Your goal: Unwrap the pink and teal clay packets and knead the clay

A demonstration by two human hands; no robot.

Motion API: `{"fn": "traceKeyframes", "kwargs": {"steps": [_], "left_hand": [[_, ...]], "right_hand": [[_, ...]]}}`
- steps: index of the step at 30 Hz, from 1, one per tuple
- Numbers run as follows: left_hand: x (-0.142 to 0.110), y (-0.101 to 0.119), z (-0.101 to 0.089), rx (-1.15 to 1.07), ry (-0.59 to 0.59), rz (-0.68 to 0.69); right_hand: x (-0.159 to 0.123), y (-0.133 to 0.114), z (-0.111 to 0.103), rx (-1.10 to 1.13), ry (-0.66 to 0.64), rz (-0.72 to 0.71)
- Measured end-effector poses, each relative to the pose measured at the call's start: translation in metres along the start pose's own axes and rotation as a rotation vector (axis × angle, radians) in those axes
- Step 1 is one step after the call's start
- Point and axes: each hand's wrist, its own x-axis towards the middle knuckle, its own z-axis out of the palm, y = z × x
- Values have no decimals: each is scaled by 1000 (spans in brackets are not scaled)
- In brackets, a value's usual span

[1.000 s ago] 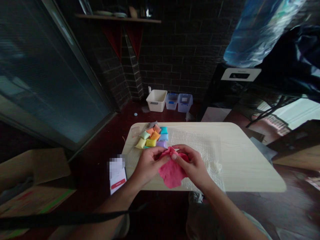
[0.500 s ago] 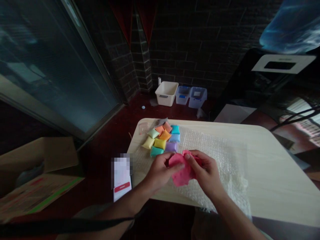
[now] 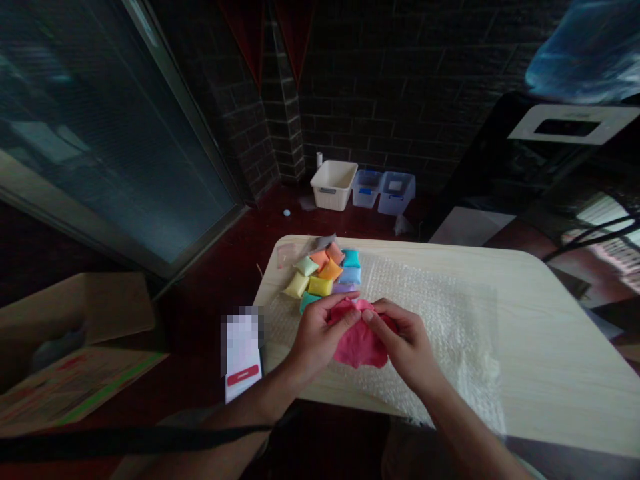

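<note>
I had both of the person's hands in the middle of my head-camera view, over the near part of the pale wooden table point(image 3: 545, 320). The left hand point(image 3: 315, 337) was clamped on the pink sheet point(image 3: 357, 347), its thumb pressed to the near face and its index finger lying along the top edge. The right hand point(image 3: 410, 337) gripped the same sheet from the other side, thumb in front and fingers bent behind; how those hidden fingertips sat, I could not tell. The two thumb tips met the sheet close beside each other near its upper edge, and the soft, wavy-edged rest of it spread below them. Underneath I saw bubble wrap point(image 3: 430, 293) laid across the table, though I could not make out whether the sheet touched it.

Just beyond the left hand I counted a cluster of small pillow-shaped packets, the teal packet point(image 3: 309, 303) and the lavender packet point(image 3: 344, 289) nearest the fingers, with the yellow packet point(image 3: 320, 287) just behind. A phone point(image 3: 243, 380) with a red bar on its screen stood by the table's left edge, and a cream basket point(image 3: 334, 197) sat on the floor against the far wall
</note>
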Motion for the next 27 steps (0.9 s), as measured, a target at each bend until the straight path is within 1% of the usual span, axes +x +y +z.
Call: {"fn": "traceKeyframes", "kwargs": {"steps": [3, 6, 9, 14, 17, 19, 24, 27], "left_hand": [[-1, 3, -2, 122, -2, 41], [0, 4, -4, 205, 19, 82], [2, 6, -6, 260, 20, 120], [5, 8, -8, 326, -60, 154], [6, 7, -10, 327, -126, 132], [6, 7, -11, 319, -151, 124], [7, 4, -12, 253, -145, 87], [8, -1, -12, 179, -90, 30]], "right_hand": [[-2, 2, 2, 92, -11, 84], [-3, 1, 1, 120, -35, 82], [-2, 0, -1, 69, -60, 85], [-1, 6, -5, 21, 43, 127], [0, 10, -6, 60, 37, 176], [0, 10, -6, 78, 38, 194], [-2, 4, -4, 64, 20, 181], [-1, -1, -3, 68, 4, 124]]}}
